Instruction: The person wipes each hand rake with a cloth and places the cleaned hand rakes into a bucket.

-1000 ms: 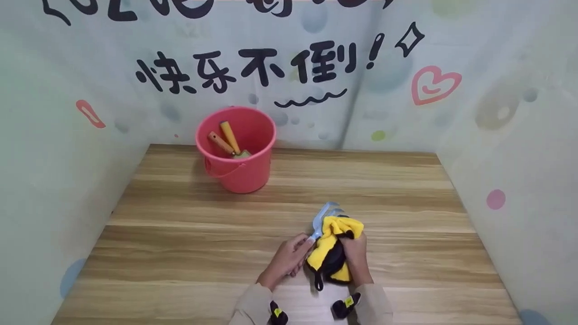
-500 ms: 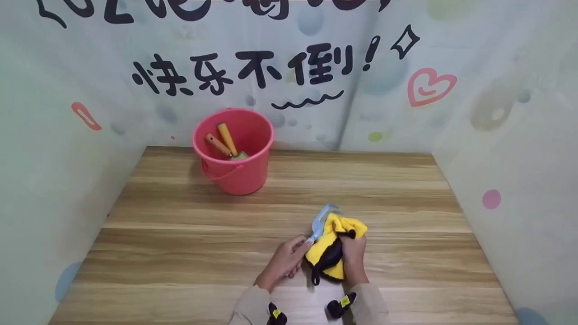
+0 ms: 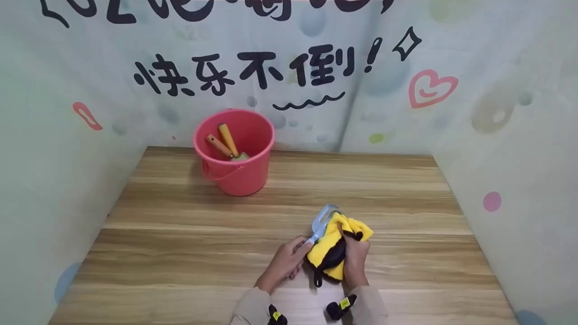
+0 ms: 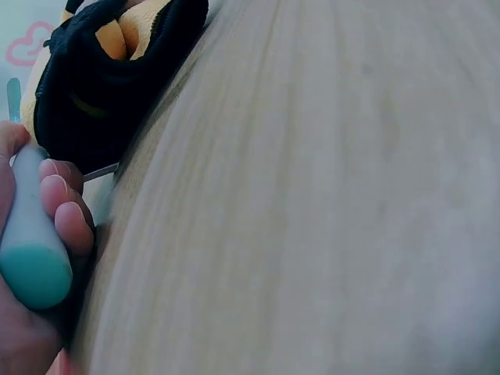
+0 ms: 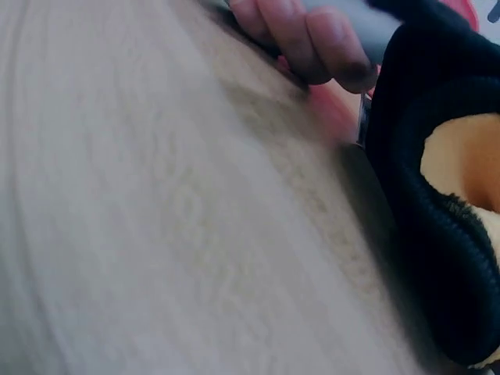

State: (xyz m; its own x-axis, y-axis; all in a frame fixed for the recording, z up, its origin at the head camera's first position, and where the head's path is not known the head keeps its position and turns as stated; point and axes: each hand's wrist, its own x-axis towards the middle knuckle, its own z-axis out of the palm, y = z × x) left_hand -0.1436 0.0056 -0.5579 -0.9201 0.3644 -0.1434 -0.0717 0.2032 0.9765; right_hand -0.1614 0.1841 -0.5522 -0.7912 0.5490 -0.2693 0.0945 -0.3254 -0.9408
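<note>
My left hand [image 3: 289,257] grips the pale handle of a light blue garden hand rake [image 3: 320,222], its curved tines pointing away from me. In the left wrist view, the handle [image 4: 35,226] ends in a teal cap and the fingers curl round it. My right hand [image 3: 356,257] holds a bunched yellow and black cloth [image 3: 326,250] against the right side of the rake's head, covering part of it. A black hanging loop dangles from the cloth's near end. The right wrist view shows the cloth's dark folded edge [image 5: 398,195] beside the left fingers.
A pink bucket [image 3: 244,178] stands at the back left of the wooden table [image 3: 180,253]. Inside it lean tools with a yellow handle [image 3: 228,140] and a wooden handle [image 3: 219,145]. A printed curtain [image 3: 388,113] hangs behind the table.
My right hand has shifted slightly to the right with the cloth along the rake's head. The rake has turned a little, while my left hand stays in nearly the same place.
</note>
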